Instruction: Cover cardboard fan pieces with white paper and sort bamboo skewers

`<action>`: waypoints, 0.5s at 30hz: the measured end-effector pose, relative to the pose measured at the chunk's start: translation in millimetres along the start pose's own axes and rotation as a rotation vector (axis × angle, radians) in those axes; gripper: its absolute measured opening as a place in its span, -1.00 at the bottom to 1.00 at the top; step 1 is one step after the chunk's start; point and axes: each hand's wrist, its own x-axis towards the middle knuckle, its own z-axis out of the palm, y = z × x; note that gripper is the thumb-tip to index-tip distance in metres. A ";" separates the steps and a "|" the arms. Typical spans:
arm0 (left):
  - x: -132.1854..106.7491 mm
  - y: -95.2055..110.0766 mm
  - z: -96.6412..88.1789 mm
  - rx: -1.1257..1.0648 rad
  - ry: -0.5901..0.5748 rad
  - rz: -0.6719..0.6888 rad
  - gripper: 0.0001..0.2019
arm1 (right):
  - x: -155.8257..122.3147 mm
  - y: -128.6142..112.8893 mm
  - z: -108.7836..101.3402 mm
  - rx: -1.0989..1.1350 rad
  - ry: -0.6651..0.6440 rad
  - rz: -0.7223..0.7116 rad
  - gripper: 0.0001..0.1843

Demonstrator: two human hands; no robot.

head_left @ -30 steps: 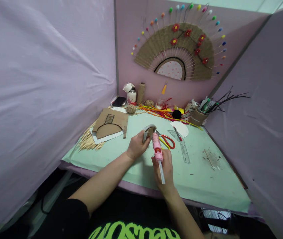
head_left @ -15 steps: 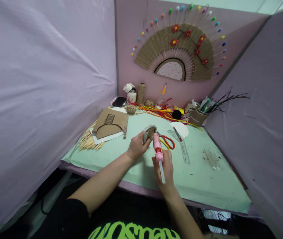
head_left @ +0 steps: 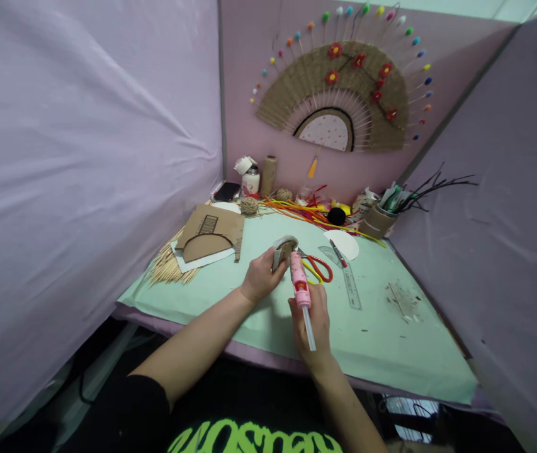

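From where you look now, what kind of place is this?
Probably a small handicraft booth with cloth walls. The right hand holds a pink glue gun, the left hand a curved cardboard piece; wooden sticks lie on the table, and a decorated fan hangs behind.

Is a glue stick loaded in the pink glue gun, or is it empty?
Loaded: a clear glue stick juts from the rear of the pink glue gun gripped in the right hand.

top (head_left: 211, 409): black | left sleeve (head_left: 148, 402): short, black | chest print (head_left: 254, 437): neon green, perhaps lettering | forearms (head_left: 202, 343): bare
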 end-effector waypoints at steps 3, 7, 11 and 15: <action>0.0 0.5 -0.6 0.004 -0.007 -0.009 -0.72 | -0.3 0.5 -0.1 0.009 0.012 -0.037 -0.83; -0.2 1.8 -1.6 0.040 -0.024 -0.022 -0.73 | -0.3 -0.4 -0.9 0.026 0.005 -0.043 -0.83; -0.5 2.9 -2.2 0.046 -0.042 -0.056 -0.70 | -0.5 -0.9 -0.7 0.036 -0.014 -0.034 -0.81; -0.8 2.5 -2.2 0.028 -0.051 -0.063 -0.68 | 0.2 0.2 -0.1 0.037 -0.026 -0.034 -0.77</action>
